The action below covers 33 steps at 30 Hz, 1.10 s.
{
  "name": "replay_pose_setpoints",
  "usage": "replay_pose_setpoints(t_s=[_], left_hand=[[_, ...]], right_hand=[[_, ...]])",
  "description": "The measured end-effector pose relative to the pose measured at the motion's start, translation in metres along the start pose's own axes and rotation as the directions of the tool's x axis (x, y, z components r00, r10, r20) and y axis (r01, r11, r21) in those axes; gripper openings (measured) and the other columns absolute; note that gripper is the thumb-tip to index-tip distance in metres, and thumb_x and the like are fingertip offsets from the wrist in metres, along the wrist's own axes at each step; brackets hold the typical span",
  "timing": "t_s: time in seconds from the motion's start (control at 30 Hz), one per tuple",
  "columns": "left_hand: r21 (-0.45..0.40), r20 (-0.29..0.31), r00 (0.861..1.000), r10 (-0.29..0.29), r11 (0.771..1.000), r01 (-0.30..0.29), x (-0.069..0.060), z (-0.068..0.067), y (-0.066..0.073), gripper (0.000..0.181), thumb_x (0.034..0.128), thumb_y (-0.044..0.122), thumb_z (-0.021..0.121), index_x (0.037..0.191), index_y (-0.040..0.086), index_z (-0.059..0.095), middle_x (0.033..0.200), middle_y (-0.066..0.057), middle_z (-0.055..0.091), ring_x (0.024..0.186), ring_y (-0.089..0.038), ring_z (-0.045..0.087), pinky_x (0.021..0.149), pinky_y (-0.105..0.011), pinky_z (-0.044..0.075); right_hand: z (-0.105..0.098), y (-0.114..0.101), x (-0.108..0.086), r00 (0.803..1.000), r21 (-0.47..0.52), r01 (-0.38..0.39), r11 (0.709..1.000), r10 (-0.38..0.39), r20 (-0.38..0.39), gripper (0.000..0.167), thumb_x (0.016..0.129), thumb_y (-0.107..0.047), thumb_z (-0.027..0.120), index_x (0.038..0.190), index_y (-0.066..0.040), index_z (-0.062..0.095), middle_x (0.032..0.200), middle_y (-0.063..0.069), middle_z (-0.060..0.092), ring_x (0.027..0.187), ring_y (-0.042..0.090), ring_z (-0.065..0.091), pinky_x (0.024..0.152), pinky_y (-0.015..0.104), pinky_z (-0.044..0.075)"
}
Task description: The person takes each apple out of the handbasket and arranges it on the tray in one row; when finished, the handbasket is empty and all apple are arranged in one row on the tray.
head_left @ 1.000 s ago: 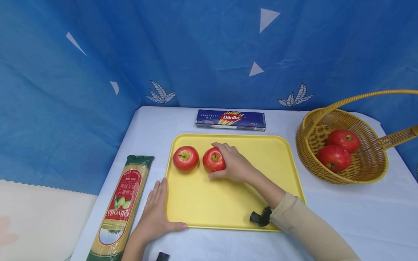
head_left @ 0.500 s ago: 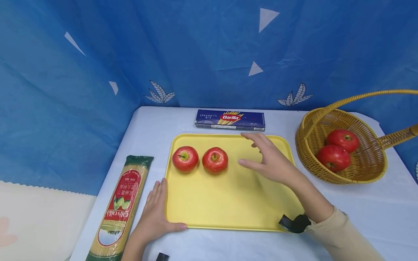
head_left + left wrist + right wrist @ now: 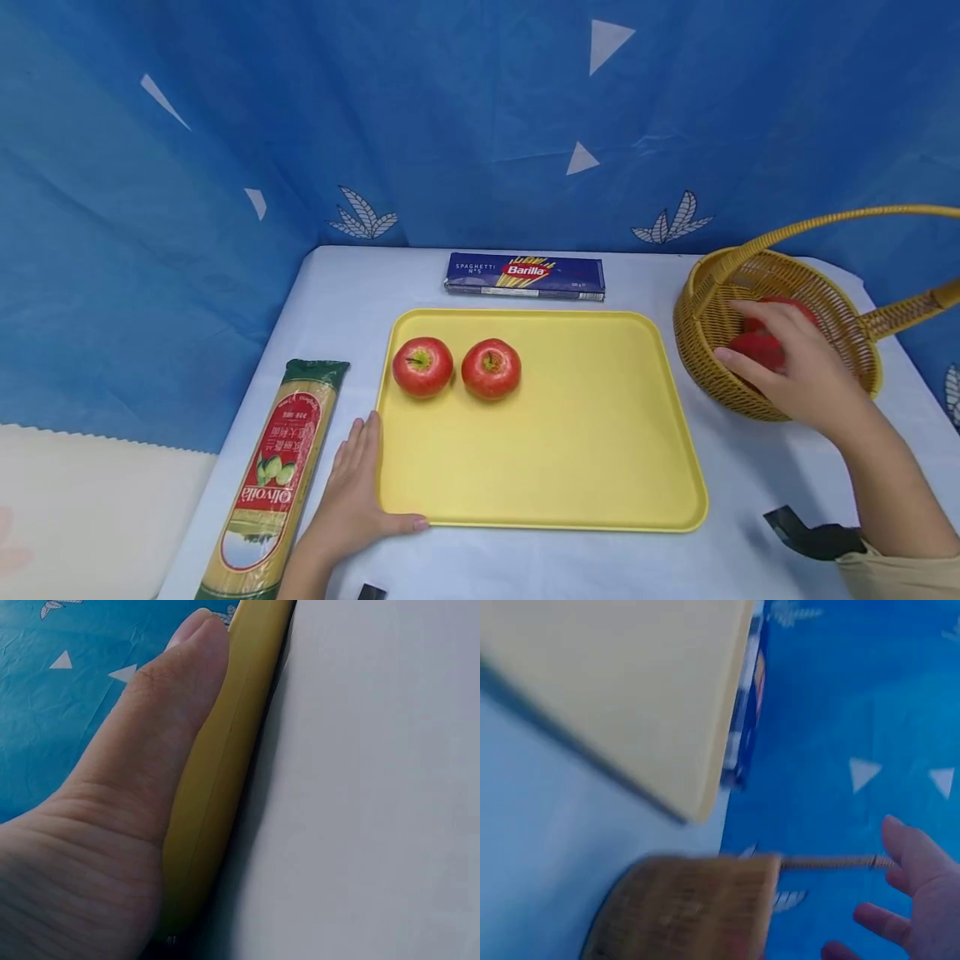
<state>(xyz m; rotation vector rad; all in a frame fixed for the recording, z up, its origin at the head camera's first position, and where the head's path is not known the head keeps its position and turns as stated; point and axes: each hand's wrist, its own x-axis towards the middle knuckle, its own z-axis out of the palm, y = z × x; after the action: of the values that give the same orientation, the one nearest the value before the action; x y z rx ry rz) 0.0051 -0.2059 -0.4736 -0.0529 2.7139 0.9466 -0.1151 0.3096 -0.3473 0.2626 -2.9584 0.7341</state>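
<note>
Two round red apples (image 3: 759,351) lay in the golden woven basket (image 3: 699,367) beneath the right hand (image 3: 806,371), its fingers parted (contact was unclear). The left hand (image 3: 352,500), fingers straight, rested against the rectangular yellow tray (image 3: 577,442) bearing two more red apples (image 3: 491,369); around it lay a blue cardboard box (image 3: 525,277) reading "Barilla" and "Spaghetti N°5" and a long clear pasta packet (image 3: 272,483) marked "Olivoilà", upside down.
</note>
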Motion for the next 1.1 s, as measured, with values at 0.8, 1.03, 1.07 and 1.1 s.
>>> replay_pose_setpoints(t_s=[0.8, 1.03, 1.07, 1.1], left_hand=[[-0.01, 0.023, 0.999, -0.024, 1.0, 0.024, -0.001, 0.001, 0.001, 0.157, 0.0465, 0.073, 0.086, 0.16, 0.016, -0.006, 0.169, -0.013, 0.0, 0.156, -0.033, -0.007, 0.124, -0.059, 0.004], [-0.018, 0.019, 1.0, -0.024, 1.0, 0.024, -0.001, 0.0, 0.001, 0.157, 0.0469, 0.072, 0.086, 0.16, 0.015, -0.005, 0.169, -0.013, 0.001, 0.156, -0.033, -0.007, 0.124, -0.059, 0.004], [-0.02, 0.018, 1.0, -0.022, 1.0, 0.023, -0.001, 0.0, 0.001, 0.156, 0.0471, 0.072, 0.086, 0.16, 0.015, -0.005, 0.169, -0.013, 0.001, 0.156, -0.033, -0.007, 0.124, -0.059, 0.004], [-0.021, 0.019, 1.0, -0.022, 1.0, 0.023, -0.001, 0.0, 0.001, 0.156, 0.0471, 0.072, 0.086, 0.16, 0.015, -0.005, 0.169, -0.013, 0.001, 0.156, -0.033, -0.007, 0.124, -0.058, 0.004]], right_hand=[[0.001, 0.076, -0.009, 0.927, -0.24, -0.233, 0.942, 0.29, 0.239, 0.084, 0.095, -0.061, 0.052, 0.156, -0.009, 0.024, 0.132, 0.045, 0.02, 0.114, 0.064, 0.026, 0.081, 0.081, 0.04], [0.003, 0.079, -0.004, 0.912, -0.332, -0.22, 0.917, 0.314, 0.262, 0.085, 0.095, -0.067, 0.043, 0.158, -0.015, 0.019, 0.136, 0.047, 0.019, 0.119, 0.069, 0.026, 0.085, 0.083, 0.031], [0.002, 0.08, -0.003, 0.908, -0.34, -0.213, 0.916, 0.314, 0.278, 0.086, 0.094, -0.068, 0.043, 0.158, -0.016, 0.016, 0.136, 0.047, 0.02, 0.119, 0.07, 0.025, 0.086, 0.083, 0.031], [0.001, 0.081, -0.002, 0.906, -0.338, -0.198, 0.92, 0.304, 0.294, 0.087, 0.094, -0.065, 0.048, 0.159, -0.016, 0.014, 0.137, 0.046, 0.021, 0.119, 0.069, 0.026, 0.087, 0.083, 0.031]])
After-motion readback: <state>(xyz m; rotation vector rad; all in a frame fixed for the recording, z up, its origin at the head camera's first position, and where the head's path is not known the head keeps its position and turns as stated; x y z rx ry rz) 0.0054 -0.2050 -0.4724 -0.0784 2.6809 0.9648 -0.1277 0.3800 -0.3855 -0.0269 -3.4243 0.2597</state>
